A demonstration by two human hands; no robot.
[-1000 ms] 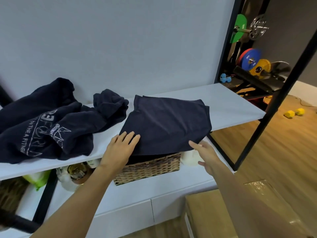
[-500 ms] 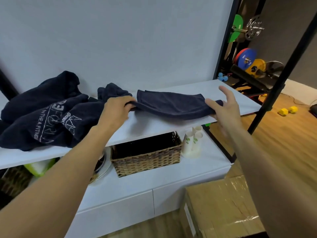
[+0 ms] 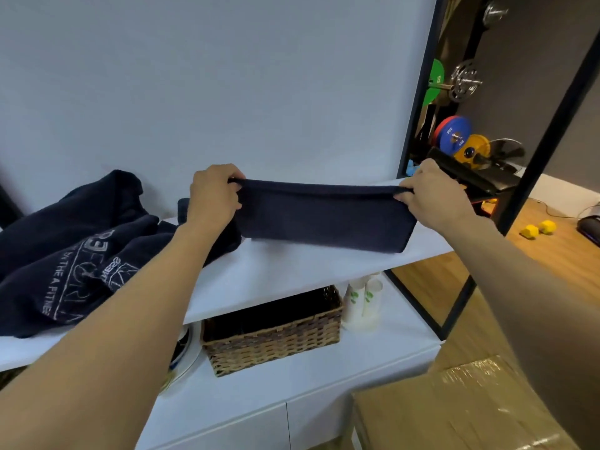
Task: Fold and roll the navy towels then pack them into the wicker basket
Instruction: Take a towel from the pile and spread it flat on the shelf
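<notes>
The white upper shelf (image 3: 292, 274) is running across in front of me, w/ a heap of navy towels (image 3: 74, 241) lying on its left end, white print showing on one. A cardboard box (image 3: 454, 407) is sitting on the floor, bottom right. I'm holding a folded navy towel (image 3: 324, 216) stretched btwn both hands, top edge taut, bottom edge hanging right at the shelf top (touching or not, can't tell). The wicker basket (image 3: 272, 336) is sitting on the lower surface, approx. below the towel. My left hand (image 3: 214, 193) is pinching the towel's top left corner, fingers curled round it; my right hand (image 3: 431, 193) is pinching the top right corner likewise. White paper cups (image 3: 363, 300) are standing just beside the basket's right end. A yellow dumbbell (image 3: 539, 228) is lying on the floor, far right.
</notes>
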